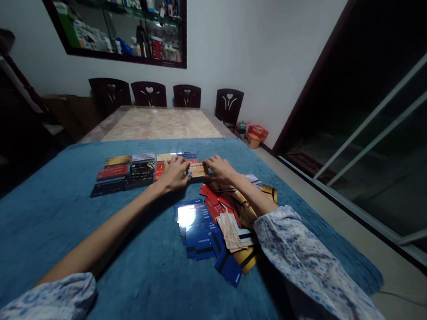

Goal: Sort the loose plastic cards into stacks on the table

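A blue cloth (81,248) covers the near part of the table. On it, cards lie sorted in neat rows (131,172), in gold, red, dark and blue. My left hand (175,173) rests palm down with curled fingers on the right end of these rows. My right hand (220,169) lies beside it, fingers pressed on a tan card (198,170) between the two hands. A loose heap of cards (219,224), blue, red and tan, lies under my right forearm. One blue card there catches a bright glare.
Beyond the cloth the marble table top (157,121) runs to several dark wooden chairs (149,94) at the wall. A glass cabinet (117,14) hangs above. A red and orange container (255,135) stands on the floor. A glass door frame (386,124) is to the right.
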Demonstrator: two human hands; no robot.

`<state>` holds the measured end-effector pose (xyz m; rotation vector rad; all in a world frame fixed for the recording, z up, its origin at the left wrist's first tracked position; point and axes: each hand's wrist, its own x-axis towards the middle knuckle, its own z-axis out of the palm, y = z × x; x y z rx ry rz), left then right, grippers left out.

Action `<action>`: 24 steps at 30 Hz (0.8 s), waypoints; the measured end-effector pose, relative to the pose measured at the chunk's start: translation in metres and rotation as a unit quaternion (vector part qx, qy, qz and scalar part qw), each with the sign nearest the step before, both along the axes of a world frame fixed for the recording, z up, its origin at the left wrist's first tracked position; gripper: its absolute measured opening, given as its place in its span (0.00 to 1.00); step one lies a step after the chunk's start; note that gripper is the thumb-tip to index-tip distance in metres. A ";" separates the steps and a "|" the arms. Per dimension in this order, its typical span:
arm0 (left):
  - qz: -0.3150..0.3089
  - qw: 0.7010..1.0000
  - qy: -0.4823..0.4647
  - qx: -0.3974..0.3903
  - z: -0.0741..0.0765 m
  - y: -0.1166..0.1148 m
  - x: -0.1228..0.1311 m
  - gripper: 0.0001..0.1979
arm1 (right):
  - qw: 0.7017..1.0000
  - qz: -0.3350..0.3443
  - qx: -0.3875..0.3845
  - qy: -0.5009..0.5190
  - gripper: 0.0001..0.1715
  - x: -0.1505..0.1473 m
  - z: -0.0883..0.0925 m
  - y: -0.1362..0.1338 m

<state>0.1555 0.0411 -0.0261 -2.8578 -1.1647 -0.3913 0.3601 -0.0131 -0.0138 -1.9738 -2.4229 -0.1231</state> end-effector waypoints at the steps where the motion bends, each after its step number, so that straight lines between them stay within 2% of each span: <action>1: 0.002 1.000 0.004 -0.003 -0.001 0.003 -0.001 0.19 | 1.000 0.000 -0.004 0.002 0.24 -0.002 0.001 0.002; 6: 0.013 1.000 0.020 -0.020 -0.007 0.016 -0.003 0.18 | 1.000 0.003 -0.023 0.010 0.16 -0.010 0.002 0.009; 24: 0.034 0.996 0.072 -0.050 -0.008 0.029 -0.003 0.11 | 0.998 0.003 -0.066 0.009 0.17 -0.015 -0.004 0.031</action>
